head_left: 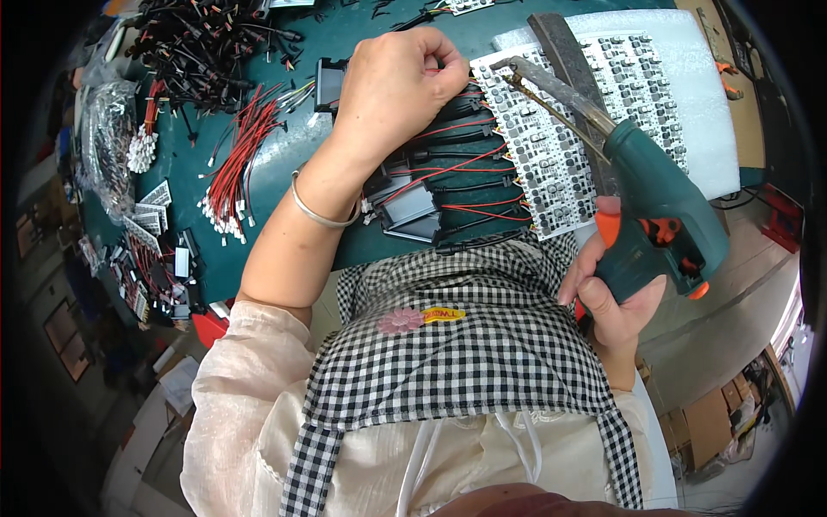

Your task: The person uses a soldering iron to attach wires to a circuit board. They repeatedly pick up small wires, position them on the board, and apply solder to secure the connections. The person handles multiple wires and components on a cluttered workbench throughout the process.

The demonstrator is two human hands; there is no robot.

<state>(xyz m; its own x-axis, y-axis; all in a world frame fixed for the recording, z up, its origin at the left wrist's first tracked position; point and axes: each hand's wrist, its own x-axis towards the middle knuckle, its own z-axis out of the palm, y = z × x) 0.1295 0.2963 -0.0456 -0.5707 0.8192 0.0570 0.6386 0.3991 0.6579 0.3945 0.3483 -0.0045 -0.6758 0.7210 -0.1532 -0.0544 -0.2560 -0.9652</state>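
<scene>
My left hand (396, 90) is closed in a pinch at the near-left corner of a white circuit board panel (551, 142); a thin red wire shows at its fingers, though the fingertips are partly hidden. In my right hand (616, 302) is a green soldering gun (659, 189) with orange parts, gripped by its handle. The gun's metal tip (517, 69) points left over the panel's upper left part. Red and black wires (469, 185) run from the panel's left edge to black plastic housings (409, 207). A dark metal bar (577, 86) lies across the panel.
White foam sheet (711, 129) lies under the panel on the green table mat (293, 164). To the left are red wires with white connectors (241, 164), a heap of black cables (207, 52), a plastic bag (108, 146) and small parts (164, 267). My checked apron (457, 353) touches the table's edge.
</scene>
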